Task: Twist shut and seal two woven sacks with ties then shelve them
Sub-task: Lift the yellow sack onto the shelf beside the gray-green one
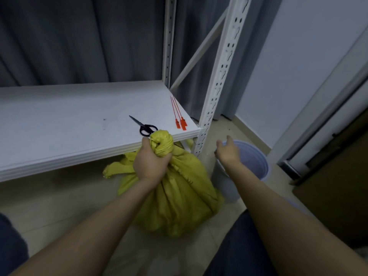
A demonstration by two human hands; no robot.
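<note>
My left fingers clench the twisted neck of the sack; my right fingers hang released. Both ties lie unused on the shelf; sealing and shelving remain.

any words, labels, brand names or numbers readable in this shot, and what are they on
No text can be read in this picture.
yellow sack, gripped at its twisted neck by the left hand: plain fabric, no print visible.
red ties on the shelf: tags too small to show any marking.
scissors: no brand visible.
bucket: no label visible.
</note>
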